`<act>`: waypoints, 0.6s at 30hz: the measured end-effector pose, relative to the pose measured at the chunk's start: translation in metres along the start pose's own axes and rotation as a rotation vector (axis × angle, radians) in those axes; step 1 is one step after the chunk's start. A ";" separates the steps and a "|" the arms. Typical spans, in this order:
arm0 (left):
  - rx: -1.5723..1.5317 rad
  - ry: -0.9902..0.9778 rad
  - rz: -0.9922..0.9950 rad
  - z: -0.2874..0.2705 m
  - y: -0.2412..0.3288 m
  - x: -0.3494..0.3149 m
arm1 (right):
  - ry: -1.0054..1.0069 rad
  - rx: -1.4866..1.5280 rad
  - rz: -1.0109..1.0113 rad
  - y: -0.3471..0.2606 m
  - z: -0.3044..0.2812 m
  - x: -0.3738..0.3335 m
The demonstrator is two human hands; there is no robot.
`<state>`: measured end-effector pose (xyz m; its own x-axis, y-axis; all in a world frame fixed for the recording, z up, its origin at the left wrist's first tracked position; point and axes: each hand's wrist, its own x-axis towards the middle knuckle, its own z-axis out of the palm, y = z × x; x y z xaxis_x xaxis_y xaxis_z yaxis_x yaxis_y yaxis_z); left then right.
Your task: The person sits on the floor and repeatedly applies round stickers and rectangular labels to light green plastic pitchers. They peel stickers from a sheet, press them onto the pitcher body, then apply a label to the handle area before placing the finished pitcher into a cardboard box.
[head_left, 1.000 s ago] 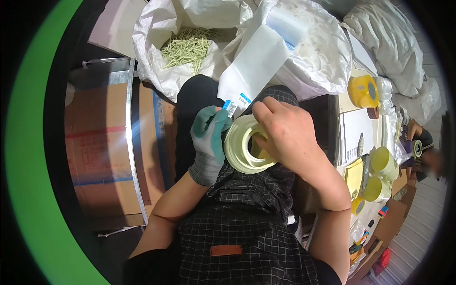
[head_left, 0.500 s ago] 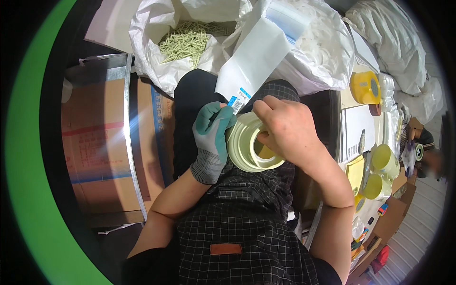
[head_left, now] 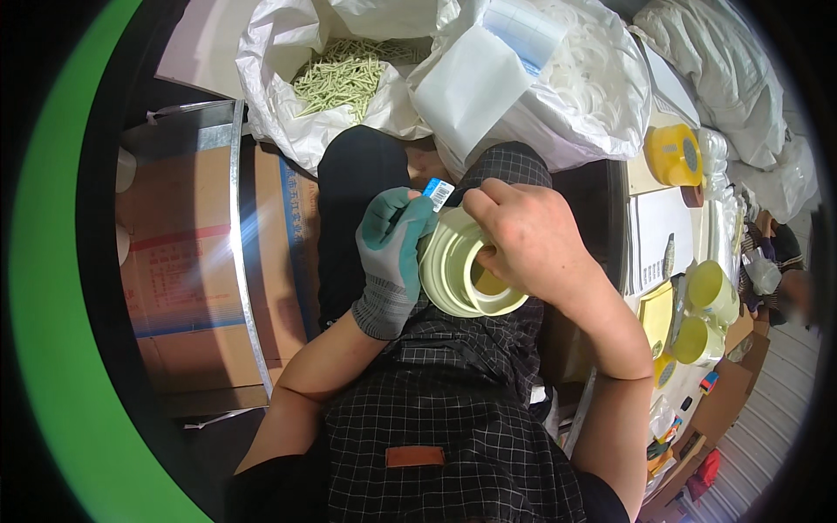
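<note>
My left hand (head_left: 391,240), in a grey and green glove, pinches a small blue and white barcode sticker (head_left: 439,192) between thumb and fingers. Its side rests against a pale green, round plastic piece (head_left: 446,275) with stepped rings and a wide hole, lying over my lap. My bare right hand (head_left: 532,235) is closed on that piece's rim, with the thumb reaching into the hole. Beyond my hands, a white backing strip (head_left: 471,91) hangs from a label roll (head_left: 527,30), apart from the sticker.
Ahead stand a white sack (head_left: 261,96) of pale green screw-like pieces (head_left: 340,78) and another sack (head_left: 602,139) of translucent rings. A metal-edged cardboard box (head_left: 187,270) is at left. The right-hand table holds yellow tape (head_left: 673,155), papers (head_left: 654,235) and pale green cylinders (head_left: 712,292).
The sticker has come away from the backing strip and stays in my left hand. The strip's loose end has drawn back toward the roll. My right hand has barely moved.
</note>
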<state>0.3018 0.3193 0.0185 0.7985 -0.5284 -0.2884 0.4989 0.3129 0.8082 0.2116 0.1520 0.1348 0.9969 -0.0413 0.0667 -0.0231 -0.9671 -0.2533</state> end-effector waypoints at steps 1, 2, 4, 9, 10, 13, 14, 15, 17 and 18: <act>0.021 -0.004 0.012 0.001 0.001 -0.001 | -0.013 0.006 -0.001 0.000 -0.001 0.000; 0.041 -0.009 0.024 0.001 0.002 -0.002 | -0.026 0.011 -0.003 0.000 -0.002 -0.001; 0.065 -0.012 0.031 0.003 0.003 -0.003 | -0.027 0.027 -0.018 0.001 -0.004 -0.002; 0.117 -0.007 0.022 0.008 0.006 -0.003 | -0.018 0.059 -0.004 0.003 -0.005 -0.005; 0.091 -0.004 0.016 0.008 0.005 -0.003 | -0.017 0.053 0.019 0.001 -0.004 -0.005; 0.056 0.010 0.013 0.006 0.003 0.000 | -0.028 0.161 0.056 0.005 -0.008 -0.006; 0.069 0.017 0.021 0.004 0.002 0.000 | -0.033 0.219 0.062 0.009 -0.011 -0.009; 0.082 0.028 0.029 0.002 0.002 0.000 | -0.035 0.406 0.097 0.015 -0.015 -0.014; 0.034 0.008 -0.010 -0.001 0.004 0.000 | -0.088 0.710 0.351 0.025 -0.021 -0.042; 0.008 -0.002 -0.029 -0.001 0.005 -0.001 | -0.127 0.888 0.549 0.032 -0.018 -0.064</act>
<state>0.3036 0.3220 0.0223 0.7832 -0.5390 -0.3101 0.5188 0.2915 0.8036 0.1461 0.1194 0.1396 0.8680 -0.3419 -0.3602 -0.4619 -0.2897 -0.8383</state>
